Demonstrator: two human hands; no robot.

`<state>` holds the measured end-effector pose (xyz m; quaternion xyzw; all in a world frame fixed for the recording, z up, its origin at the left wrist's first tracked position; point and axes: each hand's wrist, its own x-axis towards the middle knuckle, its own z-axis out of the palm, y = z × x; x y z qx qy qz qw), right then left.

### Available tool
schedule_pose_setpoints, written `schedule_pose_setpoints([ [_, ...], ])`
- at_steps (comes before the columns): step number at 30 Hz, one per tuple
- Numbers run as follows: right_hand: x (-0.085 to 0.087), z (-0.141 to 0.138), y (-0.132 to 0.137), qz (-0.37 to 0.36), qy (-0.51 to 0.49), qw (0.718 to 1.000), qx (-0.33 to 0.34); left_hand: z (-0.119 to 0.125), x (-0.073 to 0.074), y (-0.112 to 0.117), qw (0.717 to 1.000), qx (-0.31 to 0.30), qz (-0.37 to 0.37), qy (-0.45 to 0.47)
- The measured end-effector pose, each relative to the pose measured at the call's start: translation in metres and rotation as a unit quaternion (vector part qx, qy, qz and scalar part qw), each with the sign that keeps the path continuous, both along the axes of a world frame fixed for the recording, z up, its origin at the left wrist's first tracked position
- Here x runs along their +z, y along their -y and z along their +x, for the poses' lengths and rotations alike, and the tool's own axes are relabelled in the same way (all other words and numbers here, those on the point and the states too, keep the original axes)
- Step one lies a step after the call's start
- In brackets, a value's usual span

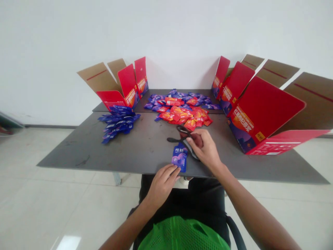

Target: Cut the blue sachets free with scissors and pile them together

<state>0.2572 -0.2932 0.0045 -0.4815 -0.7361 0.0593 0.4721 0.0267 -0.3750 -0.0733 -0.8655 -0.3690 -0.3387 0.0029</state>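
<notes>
My left hand [162,182] sits at the counter's [145,152] near edge, about 6 o'clock from the middle. Its fingers are curled and pinch the lower edge of a blue sachet [179,158]. The sachet is a small, flat, glossy foil rectangle, purple-blue with white lettering near its top, lying flat on the counter just inside the edge.

My right hand [205,147] is just beyond it, at 1 o'clock from the sachet. It is closed around a pair of scissors [182,135] with black loop handles. The handles stick out at 10 o'clock from the knuckles. A grey blade shows under the hand, touching or just beside the sachet's upper right corner; I cannot tell which.

The counter is a matte, dark grey slab with scuffed patches. At 12 o'clock there is a loose heap of sachets [182,111], shiny red and orange at the front and blue behind. At 10 o'clock is a tidier fan of blue sachets [118,123], well apart from the heap. An open carton [122,90] stands at 11 o'clock, red printed card outside and plain brown inside its flaps. A larger carton of the same kind [262,118] lies at 3 o'clock, with another [229,83] behind it at 1 o'clock.
</notes>
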Motion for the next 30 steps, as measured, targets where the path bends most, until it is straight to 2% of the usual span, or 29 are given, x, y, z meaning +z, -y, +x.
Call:
schedule_pose_setpoints([
  [3,-0.009,-0.032,0.01,-0.01,0.121,0.978,0.17,0.001,-0.002,0.003,1.0,0.016,-0.015,-0.012],
  [5,-0.021,-0.037,0.005,-0.011,0.171,0.964,0.202,0.001,-0.003,0.005,0.999,0.034,-0.031,-0.024],
  [8,-0.032,-0.026,-0.024,-0.008,0.194,0.97,0.145,0.002,-0.005,0.007,0.998,0.049,-0.034,-0.021],
  [10,-0.028,-0.016,-0.043,-0.006,0.222,0.969,0.111,0.003,-0.005,0.007,0.998,0.053,-0.033,-0.012],
  [12,-0.017,-0.013,-0.05,0.003,0.224,0.97,0.091,0.003,-0.006,0.008,0.998,0.057,-0.038,-0.008],
  [15,-0.007,-0.024,-0.027,0.012,0.172,0.979,0.109,0.004,-0.005,0.008,0.997,0.062,-0.048,-0.009],
  [17,-0.01,-0.034,-0.003,0.008,0.165,0.972,0.165,0.004,-0.004,0.009,0.997,0.062,-0.055,-0.009],
  [19,-0.02,-0.038,0.008,0.002,0.178,0.961,0.209,0.004,-0.001,0.009,0.997,0.059,-0.059,-0.002],
  [22,-0.031,-0.028,-0.012,0.004,0.191,0.966,0.175,0.004,0.002,0.009,0.996,0.057,-0.06,0.013],
  [24,-0.029,-0.018,-0.036,0.01,0.215,0.968,0.127,0.005,0.003,0.008,0.996,0.059,-0.063,0.022],
  [26,-0.021,-0.013,-0.049,0.02,0.223,0.97,0.094,0.006,0.002,0.008,0.996,0.063,-0.065,0.029],
  [28,-0.014,-0.018,-0.041,0.031,0.193,0.977,0.089,0.006,0.001,0.009,0.995,0.064,-0.068,0.038],
  [30,-0.013,-0.029,-0.019,0.031,0.167,0.977,0.125,0.007,-0.001,0.009,0.994,0.066,-0.074,0.044],
])
